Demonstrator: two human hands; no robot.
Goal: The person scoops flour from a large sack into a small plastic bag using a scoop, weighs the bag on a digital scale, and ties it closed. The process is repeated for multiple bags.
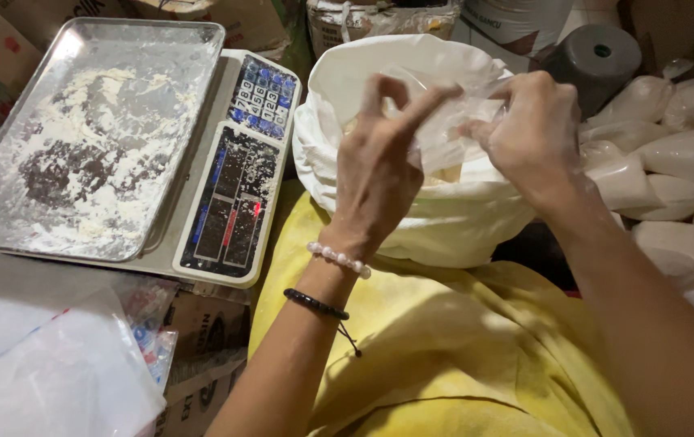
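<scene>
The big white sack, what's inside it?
Inside the big white sack, only a bit of pale powder shows. Both hands, left hand and right hand, hold a clear plastic bag over its mouth, covering the rest.

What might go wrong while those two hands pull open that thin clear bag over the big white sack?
The left hand and right hand pinch a thin clear bag with floury fingers, so it may slip or tear. Held above the open white sack, it could drop inside. The scale's tray already carries scattered powder, which might throw off a weighing.
</scene>
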